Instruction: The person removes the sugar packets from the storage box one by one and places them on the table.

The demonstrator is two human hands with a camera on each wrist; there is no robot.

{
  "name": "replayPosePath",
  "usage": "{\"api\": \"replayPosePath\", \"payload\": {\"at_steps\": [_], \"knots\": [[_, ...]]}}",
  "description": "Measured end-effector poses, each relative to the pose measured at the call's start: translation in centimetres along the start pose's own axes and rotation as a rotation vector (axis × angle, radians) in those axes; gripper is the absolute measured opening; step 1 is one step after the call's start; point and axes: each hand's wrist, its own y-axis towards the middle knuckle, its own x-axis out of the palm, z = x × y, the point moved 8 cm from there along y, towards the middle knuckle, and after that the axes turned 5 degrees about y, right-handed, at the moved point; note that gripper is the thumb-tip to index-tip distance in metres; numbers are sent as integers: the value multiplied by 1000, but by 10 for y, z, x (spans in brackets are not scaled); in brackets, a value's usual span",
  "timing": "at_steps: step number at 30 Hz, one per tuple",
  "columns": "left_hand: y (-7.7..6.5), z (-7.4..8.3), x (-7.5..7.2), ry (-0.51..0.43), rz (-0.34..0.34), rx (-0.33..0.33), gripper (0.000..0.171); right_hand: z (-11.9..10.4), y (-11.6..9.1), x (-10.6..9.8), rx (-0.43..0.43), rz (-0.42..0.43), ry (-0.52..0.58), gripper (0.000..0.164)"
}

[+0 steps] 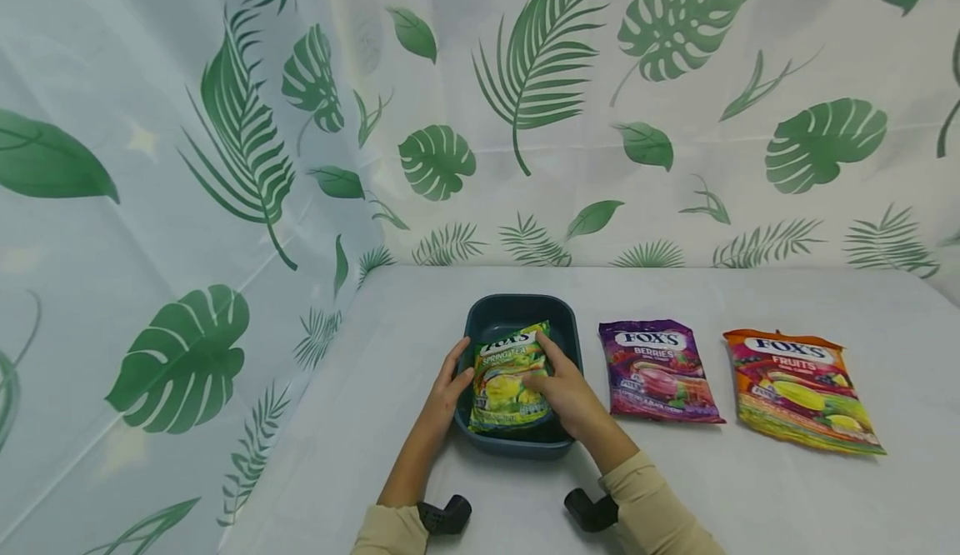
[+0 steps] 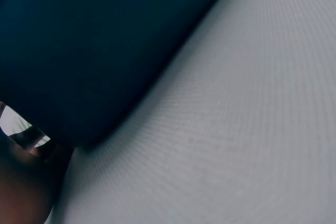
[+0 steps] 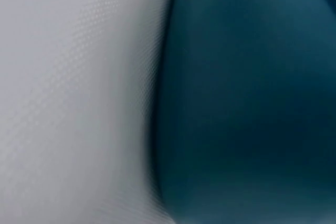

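Note:
A green and yellow Fox's candy packet [image 1: 504, 390] lies tilted inside a dark blue rectangular container [image 1: 517, 448]. My right hand [image 1: 570, 397] reaches over the container's right side and pinches the packet's right edge, its thumb on the printed front. On the left, my left hand [image 1: 444, 392] grips the container's rim, with the thumb tip close to the packet's left edge. The left wrist view has part of the left hand [image 2: 26, 182] dark beside the container wall [image 2: 94, 51]. Only the container wall [image 3: 252, 103] and tabletop show in the right wrist view.
A purple Fox's Berries packet [image 1: 660, 376] lies flat to the right of the container. Farther right is an orange Fox's Fruits packet [image 1: 802, 392]. White tabletop [image 1: 390, 330] surrounds them, and a leaf-print curtain [image 1: 525, 205] hangs along the back and left.

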Motion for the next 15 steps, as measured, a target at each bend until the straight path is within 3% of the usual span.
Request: {"api": "replayPosePath", "payload": {"at_steps": [15], "knots": [[-2,0,0,-10,-16,5,56,-2,-1,-1,-20,43,33,71]]}}
